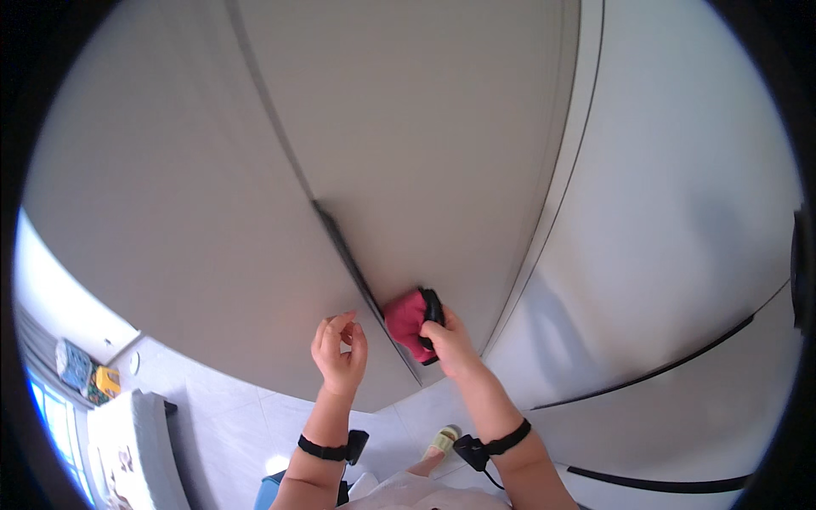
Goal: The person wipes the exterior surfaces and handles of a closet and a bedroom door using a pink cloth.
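My right hand [451,341] grips the black handle [433,312] of a cleaning pad with a pinkish-red fabric face [405,320]. The pad is against or very close to the beige cabinet door [440,166], beside its long dark recessed handle [347,252]. Left of that handle, my left hand [340,350] is raised in front of the neighbouring door panel [191,210]. Its fingers are curled, with a gap between thumb and fingers, and nothing shows in it.
To the right stands a white cabinet or appliance front [669,191] with black handle strips [656,376]. Grey floor tiles [223,389] lie below, where a slippered foot [443,440] shows. At lower left are a bed [131,440], a yellow stool [107,380] and a blue object [271,489].
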Motion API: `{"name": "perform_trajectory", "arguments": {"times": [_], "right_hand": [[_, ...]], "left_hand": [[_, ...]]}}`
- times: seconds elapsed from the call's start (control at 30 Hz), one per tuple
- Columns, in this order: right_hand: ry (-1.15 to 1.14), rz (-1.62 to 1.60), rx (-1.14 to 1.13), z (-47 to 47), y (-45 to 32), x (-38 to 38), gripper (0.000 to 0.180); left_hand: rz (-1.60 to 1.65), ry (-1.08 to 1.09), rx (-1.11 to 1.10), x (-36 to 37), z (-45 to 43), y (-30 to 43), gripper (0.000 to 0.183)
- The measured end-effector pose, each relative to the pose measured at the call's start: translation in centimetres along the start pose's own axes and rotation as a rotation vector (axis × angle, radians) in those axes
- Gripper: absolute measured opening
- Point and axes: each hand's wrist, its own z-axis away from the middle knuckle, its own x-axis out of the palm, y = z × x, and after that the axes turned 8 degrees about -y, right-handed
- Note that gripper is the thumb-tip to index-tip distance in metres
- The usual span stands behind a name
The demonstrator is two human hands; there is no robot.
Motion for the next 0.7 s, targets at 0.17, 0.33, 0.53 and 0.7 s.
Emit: {"name": "perform_trajectory", "arguments": {"times": [0.17, 0.33, 0.53, 0.7], "right_hand": [[-0.234, 0.124, 0.151, 4.1, -2.2, 1.8, 0.038], [-0.169, 0.43, 0.061, 7.4, -3.1, 3.4, 0.037], [-0.095, 0.367, -0.142, 8.0, -6.1, 4.7, 0.03], [-0.11, 0.666, -0.483, 5.7, -7.7, 5.3, 0.022]], "left_hand": [[1.675, -0.148, -1.055, -0.7, 2.6, 5.5, 0.036], [1.55, -0.175, -0.993, -2.6, 3.3, 7.9, 0.036], [1.248, 0.281, -0.506, -9.9, -1.7, 12.0, 0.015], [-0.225, 0.321, 0.377, -12.3, -6.9, 13.9, 0.024]]}}
